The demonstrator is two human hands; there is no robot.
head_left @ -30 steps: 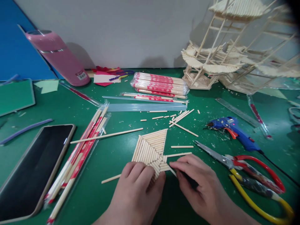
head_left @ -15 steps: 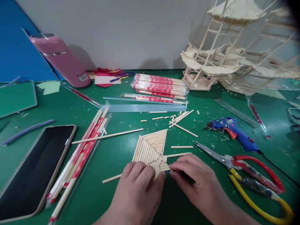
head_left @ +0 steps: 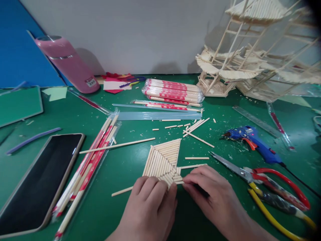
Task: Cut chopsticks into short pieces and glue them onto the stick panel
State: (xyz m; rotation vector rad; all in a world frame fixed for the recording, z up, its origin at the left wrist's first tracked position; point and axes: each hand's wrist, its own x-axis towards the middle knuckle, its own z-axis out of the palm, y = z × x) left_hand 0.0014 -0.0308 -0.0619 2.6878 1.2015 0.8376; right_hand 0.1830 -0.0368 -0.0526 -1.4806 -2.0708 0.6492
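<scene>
On the green worktop (head_left: 125, 214), at far left, a phone (head_left: 37, 180) lies face up beside wrapped chopsticks (head_left: 87, 167), and one bare long stick (head_left: 117, 146) lies loose. The left hand (head_left: 150, 207) rests palm down on the near corner of the stick panel (head_left: 164, 160), its fingers (head_left: 146, 187) together and flat, clamped on nothing. The panel lies mid-worktop, most of it already filled with short sticks laid side by side in two slanted fields. At its near right edge the right hand (head_left: 213, 197) pinches its fingers (head_left: 190, 182) against the last short pieces; whether they grip one I cannot tell. I judge the panel nearly complete, with only that corner unfinished. Cut sticks (head_left: 194, 126), a glue gun (head_left: 250, 139) and cutters (head_left: 263, 184) lie to the right.
</scene>
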